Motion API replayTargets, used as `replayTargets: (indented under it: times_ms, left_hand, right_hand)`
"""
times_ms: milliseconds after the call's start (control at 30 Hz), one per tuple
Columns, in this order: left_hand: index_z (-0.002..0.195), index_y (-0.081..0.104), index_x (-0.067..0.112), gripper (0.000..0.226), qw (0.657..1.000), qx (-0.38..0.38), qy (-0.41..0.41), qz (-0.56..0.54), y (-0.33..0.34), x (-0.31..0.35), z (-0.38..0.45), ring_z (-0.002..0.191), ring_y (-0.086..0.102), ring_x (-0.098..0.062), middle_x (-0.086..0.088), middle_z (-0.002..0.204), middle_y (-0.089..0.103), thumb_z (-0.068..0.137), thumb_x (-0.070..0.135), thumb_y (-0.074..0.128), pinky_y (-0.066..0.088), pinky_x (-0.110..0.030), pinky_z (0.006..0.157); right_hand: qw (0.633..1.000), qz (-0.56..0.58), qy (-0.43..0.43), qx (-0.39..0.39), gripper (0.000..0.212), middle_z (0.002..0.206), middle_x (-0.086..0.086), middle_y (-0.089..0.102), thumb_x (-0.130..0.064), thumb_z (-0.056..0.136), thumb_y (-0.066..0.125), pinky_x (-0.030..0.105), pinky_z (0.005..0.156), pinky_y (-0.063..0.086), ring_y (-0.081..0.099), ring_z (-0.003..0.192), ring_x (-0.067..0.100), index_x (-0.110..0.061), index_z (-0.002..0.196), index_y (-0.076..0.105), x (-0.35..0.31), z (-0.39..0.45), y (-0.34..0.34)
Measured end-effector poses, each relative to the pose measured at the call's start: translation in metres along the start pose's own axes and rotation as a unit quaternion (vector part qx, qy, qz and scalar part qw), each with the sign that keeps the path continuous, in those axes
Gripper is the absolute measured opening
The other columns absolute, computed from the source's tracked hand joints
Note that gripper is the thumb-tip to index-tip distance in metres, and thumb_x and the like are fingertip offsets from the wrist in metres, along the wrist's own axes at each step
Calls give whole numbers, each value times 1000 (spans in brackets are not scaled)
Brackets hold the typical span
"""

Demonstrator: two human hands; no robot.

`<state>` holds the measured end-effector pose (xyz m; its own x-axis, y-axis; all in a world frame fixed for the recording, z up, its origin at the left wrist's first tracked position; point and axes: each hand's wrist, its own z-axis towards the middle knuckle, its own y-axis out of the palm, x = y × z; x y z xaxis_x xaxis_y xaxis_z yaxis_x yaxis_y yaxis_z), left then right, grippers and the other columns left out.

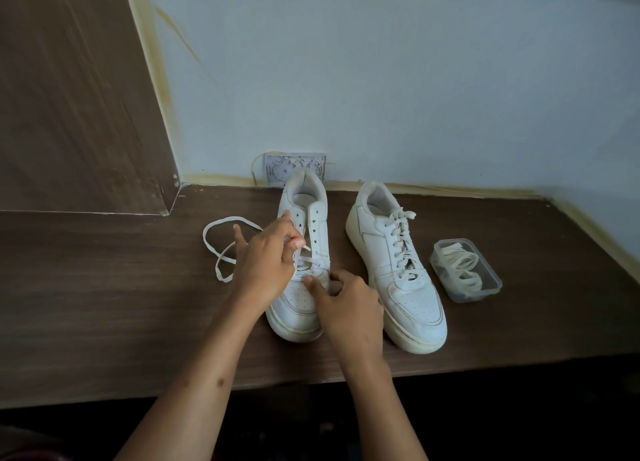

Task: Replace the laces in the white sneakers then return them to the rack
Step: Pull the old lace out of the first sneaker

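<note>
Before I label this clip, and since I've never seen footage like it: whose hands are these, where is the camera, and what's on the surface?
There is no machine: a person wears one camera on the head, looking down at their own bare hands. On the brown wooden surface stand two white sneakers. The left sneaker is mostly unlaced; the left hand pinches its lace, which trails off to the left. The right hand steadies the toe. The right sneaker is fully laced. Beside it, a clear plastic container holds more laces.
</note>
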<state>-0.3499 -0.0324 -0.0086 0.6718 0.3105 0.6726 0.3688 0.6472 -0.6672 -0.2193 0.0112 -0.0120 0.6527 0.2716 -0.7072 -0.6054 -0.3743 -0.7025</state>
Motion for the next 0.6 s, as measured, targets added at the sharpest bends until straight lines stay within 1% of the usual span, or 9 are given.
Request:
replayTargets:
  times_ms: [100, 167, 267, 333, 367, 400, 467, 533, 600]
  left_hand:
    - [92, 58, 7, 8, 1000, -10, 18, -19, 1, -4, 1, 132, 50, -22, -8, 133, 60, 96, 2, 54, 11, -62, 115]
    - [89, 54, 10, 15, 999, -15, 33, -31, 1, -5, 1, 133, 49, -23, -10, 131, 60, 93, -4, 53, 20, -65, 110]
    - [88, 46, 17, 26, 999, -20, 40, -28, 1, -6, 0, 130, 50, -23, -7, 135, 57, 91, -9, 52, 25, -63, 109]
    - [96, 53, 11, 22, 999, -24, 31, -27, 2, -8, 0, 125, 53, -24, -9, 133, 58, 91, -10, 51, 28, -61, 109]
    - [106, 56, 5, 22, 999, -26, 28, -27, 4, -8, 0, 121, 54, -24, -11, 130, 59, 91, -10, 51, 30, -59, 109]
    - [115, 55, -2, 26, 999, -27, 29, -26, 5, -9, 1, 118, 55, -24, -14, 127, 59, 91, -10, 51, 33, -54, 109]
    - [118, 53, -8, 29, 999, -25, 39, -25, 6, -10, 1, 117, 56, -27, -18, 125, 59, 90, -12, 50, 40, -31, 100]
    - [107, 55, -4, 20, 999, -21, 42, -17, 6, -11, 2, 117, 58, -27, -17, 127, 60, 89, -13, 50, 35, -14, 83]
    - [95, 54, -1, 14, 999, -17, 43, -14, 6, -11, 3, 122, 57, -25, -14, 134, 57, 89, -13, 50, 32, -7, 79]
  right_hand:
    - [1000, -4, 3, -1, 44, 91, -7, 71, -64, 85, 56, 37, 85, 52, 65, 94, 15, -26, 104, 66, -2, -1, -1]
    - [1000, -8, 4, 1, 44, 94, -8, 71, -64, 86, 56, 35, 85, 50, 65, 96, 15, -26, 106, 65, -2, -2, -1]
    - [1000, -12, 5, 2, 45, 93, -8, 71, -65, 86, 56, 35, 84, 50, 65, 96, 15, -26, 107, 65, -3, -2, -1]
    - [1000, -13, 4, 3, 44, 92, -8, 71, -64, 86, 57, 34, 84, 50, 65, 96, 15, -26, 106, 65, -4, -2, -1]
    - [1000, -12, 3, 4, 43, 94, -8, 71, -63, 86, 57, 34, 84, 50, 64, 97, 15, -26, 107, 65, -4, -3, -2]
    - [1000, -10, 4, 4, 44, 97, -8, 71, -63, 86, 58, 34, 84, 49, 64, 98, 15, -26, 109, 65, -5, -3, -3]
    - [1000, -5, 4, 4, 44, 101, -8, 71, -62, 86, 58, 35, 86, 50, 64, 101, 16, -26, 112, 65, -6, -3, -4]
    - [1000, -4, 6, 3, 45, 102, -8, 71, -62, 87, 58, 35, 87, 50, 64, 103, 16, -26, 113, 65, -6, -4, -5]
    - [1000, -5, 4, 3, 45, 101, -7, 71, -61, 87, 58, 35, 88, 50, 64, 103, 17, -26, 114, 65, -7, -5, -5]
